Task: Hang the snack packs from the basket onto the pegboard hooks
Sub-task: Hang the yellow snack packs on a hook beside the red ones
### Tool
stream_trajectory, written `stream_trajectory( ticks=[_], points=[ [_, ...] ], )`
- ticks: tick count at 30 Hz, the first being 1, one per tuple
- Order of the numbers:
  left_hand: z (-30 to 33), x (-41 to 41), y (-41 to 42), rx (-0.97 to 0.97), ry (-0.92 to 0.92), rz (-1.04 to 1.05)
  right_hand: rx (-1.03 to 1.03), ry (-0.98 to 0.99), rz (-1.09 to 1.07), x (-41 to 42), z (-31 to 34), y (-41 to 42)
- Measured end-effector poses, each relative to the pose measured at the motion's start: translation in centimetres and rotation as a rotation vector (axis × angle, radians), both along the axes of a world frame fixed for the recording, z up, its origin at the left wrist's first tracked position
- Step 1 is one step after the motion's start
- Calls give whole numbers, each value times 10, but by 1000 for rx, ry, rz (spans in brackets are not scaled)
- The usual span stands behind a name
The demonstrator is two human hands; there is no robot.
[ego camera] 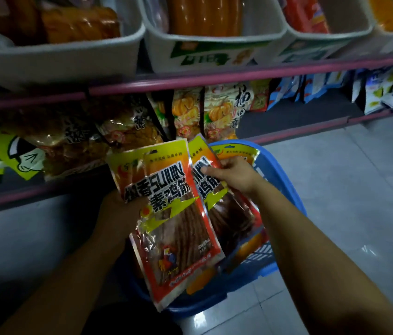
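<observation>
Two hands — two snack packs, one basket.

The snack packs are glossy plastic film, partly transparent. Under them, the basket is smooth blue plastic. Above the basket, the bins look matt plastic. Beside the basket, the floor tiles shine.

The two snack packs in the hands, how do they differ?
The left-hand pack lies in front, its whole face showing; the right-hand pack sits behind, half covered. The left hand grips its pack's left edge; the right hand pinches its pack near the top. Both share the same red-and-yellow design, above the blue basket.
</observation>
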State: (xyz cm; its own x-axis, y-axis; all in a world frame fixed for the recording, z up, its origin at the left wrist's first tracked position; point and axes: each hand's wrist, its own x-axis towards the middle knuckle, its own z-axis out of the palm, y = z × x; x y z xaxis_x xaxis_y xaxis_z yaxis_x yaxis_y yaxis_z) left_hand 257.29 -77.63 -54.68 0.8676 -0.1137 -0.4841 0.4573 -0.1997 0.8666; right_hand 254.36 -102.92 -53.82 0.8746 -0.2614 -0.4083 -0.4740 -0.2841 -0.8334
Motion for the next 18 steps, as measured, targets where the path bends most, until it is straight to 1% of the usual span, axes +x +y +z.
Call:
stream_trajectory(
  ticks=[3,5,7,9,11,12,18],
  points=[
    [5,-1,10,-49,30,66,6,-3,53,4,10,16],
    [17,-2,15,-105,30,118,-47,-31,41,1,25,24],
    [34,-2,20,-163,18,157,-91,-68,-7,-5,47,32],
    [56,-1,30,-187,-19,159,-26,-143,-107,-12,76,39],
    [80,2,45,-176,-92,144,74,-258,-181,-17,109,45],
    [93,5,55,-155,-151,137,83,-313,-189,-19,126,48],
    [189,24,120,-65,-493,230,6,-589,-51,7,242,92]
  ],
)
